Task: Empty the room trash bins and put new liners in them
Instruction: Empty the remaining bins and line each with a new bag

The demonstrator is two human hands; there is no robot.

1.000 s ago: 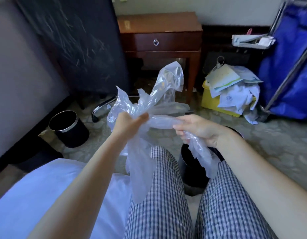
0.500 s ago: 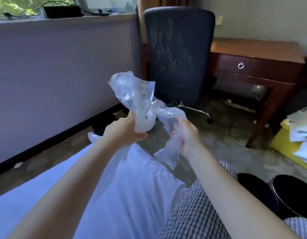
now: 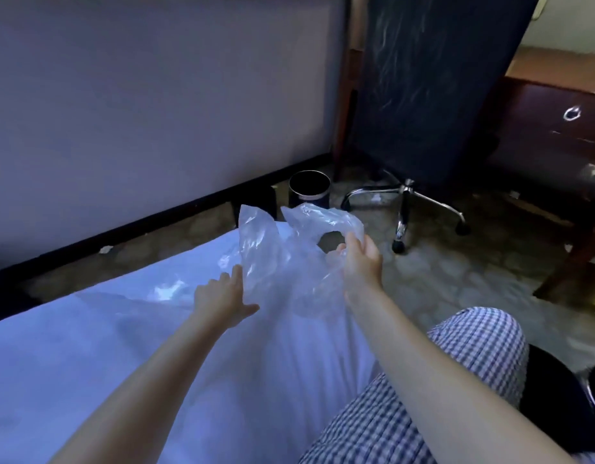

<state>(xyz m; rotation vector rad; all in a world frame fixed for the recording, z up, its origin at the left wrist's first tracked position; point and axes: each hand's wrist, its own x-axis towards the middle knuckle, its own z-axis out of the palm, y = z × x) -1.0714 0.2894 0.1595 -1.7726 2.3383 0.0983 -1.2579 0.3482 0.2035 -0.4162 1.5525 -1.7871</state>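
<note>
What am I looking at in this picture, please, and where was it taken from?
There is no machine here. A person wears a camera on the head that looks forward and down, so you see their own two bare arms. The right hand grips a clear plastic liner over the white bed sheet. The left hand is open, with its fingers straight at the liner's edge. On the floor by the wall stands a black bin, near an office chair and a wooden desk. The checked trousers are the person's own.
</note>
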